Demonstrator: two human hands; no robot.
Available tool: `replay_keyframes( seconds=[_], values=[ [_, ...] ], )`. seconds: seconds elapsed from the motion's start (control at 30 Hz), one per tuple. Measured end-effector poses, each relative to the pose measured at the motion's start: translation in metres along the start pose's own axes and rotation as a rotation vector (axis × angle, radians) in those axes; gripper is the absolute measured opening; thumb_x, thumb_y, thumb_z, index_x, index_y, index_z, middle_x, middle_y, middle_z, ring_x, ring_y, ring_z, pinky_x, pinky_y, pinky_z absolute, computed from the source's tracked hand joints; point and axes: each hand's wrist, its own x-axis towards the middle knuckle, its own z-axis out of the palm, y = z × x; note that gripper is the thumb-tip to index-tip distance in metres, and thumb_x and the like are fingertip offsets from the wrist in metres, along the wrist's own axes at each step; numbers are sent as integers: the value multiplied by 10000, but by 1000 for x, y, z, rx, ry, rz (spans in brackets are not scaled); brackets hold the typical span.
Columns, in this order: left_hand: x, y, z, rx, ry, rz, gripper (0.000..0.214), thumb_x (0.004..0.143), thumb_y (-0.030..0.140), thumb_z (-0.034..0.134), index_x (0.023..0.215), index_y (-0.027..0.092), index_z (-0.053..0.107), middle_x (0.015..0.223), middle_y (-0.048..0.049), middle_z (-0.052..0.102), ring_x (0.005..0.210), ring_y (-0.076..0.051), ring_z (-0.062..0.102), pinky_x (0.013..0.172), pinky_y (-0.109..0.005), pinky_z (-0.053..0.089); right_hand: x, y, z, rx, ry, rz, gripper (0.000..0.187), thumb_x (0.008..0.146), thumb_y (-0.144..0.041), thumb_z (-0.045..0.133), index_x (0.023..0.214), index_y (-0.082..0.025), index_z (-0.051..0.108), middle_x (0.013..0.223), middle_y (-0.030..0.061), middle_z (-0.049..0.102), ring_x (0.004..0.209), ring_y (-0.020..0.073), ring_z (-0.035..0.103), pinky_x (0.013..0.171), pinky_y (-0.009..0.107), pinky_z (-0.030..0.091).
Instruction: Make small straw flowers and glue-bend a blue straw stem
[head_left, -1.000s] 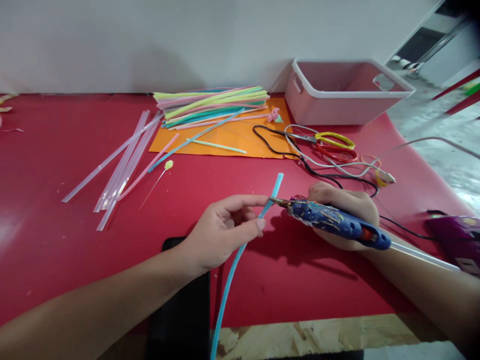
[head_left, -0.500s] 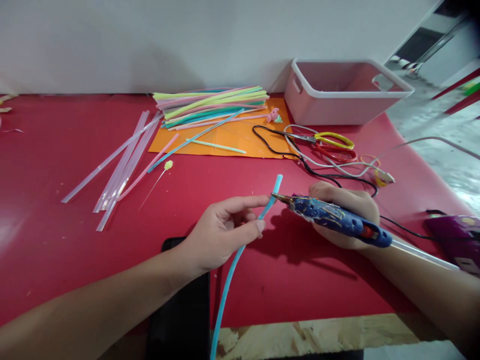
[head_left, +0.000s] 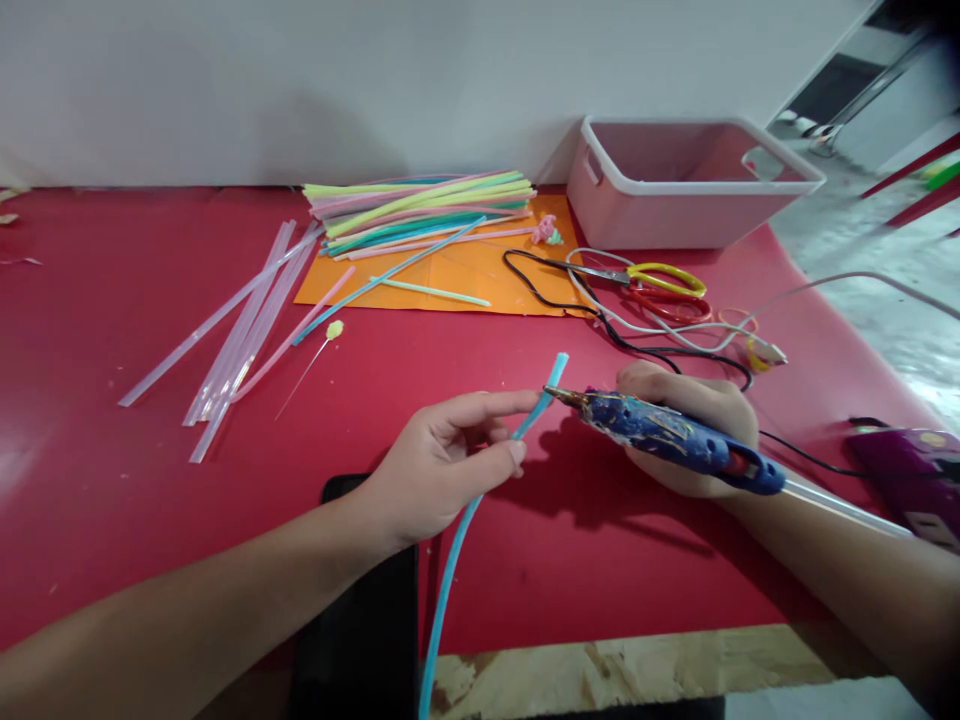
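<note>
My left hand [head_left: 450, 460] pinches a light blue pipe cleaner [head_left: 453, 570] between thumb and fingers. The short upper end of the pipe cleaner sticks out above the index fingertip, and its long tail hangs past the table's front edge. My right hand [head_left: 694, 430] is closed around a blue hot glue gun [head_left: 660, 428] crusted with dried glue. The gun's metal nozzle meets the pipe cleaner near its upper end, close to my left index fingertip. A clear glue stick [head_left: 847, 506] sticks out of the gun's rear.
A pile of coloured pipe cleaners [head_left: 420, 215] lies on orange paper [head_left: 450, 272]. Clear glue sticks [head_left: 247, 330] rest at left, near a yellow-tipped wire [head_left: 334, 329]. Scissors [head_left: 667, 282], cables and a pink basket [head_left: 667, 215] are at right. A dark phone-like slab [head_left: 360, 620] lies under my left forearm.
Both hands hold nearly the same position, with the nozzle still at the pipe cleaner. The pipe cleaner's upper end has shifted very slightly right; the whole view has moved a little.
</note>
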Motion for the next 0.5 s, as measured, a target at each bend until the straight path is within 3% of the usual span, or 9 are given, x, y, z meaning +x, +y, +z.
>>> replay_keyframes(
  seconds=[0.5],
  values=[
    [1,0,-2,55,-17,68,385,783,112,690,1073,344,790,777,38,548,666,-67,558,678,-220,525,0,-2,0,-47,34,30,138,792,-231,665,911,-233,595,721,-9,611,556,110,568,524,237,445]
  ],
)
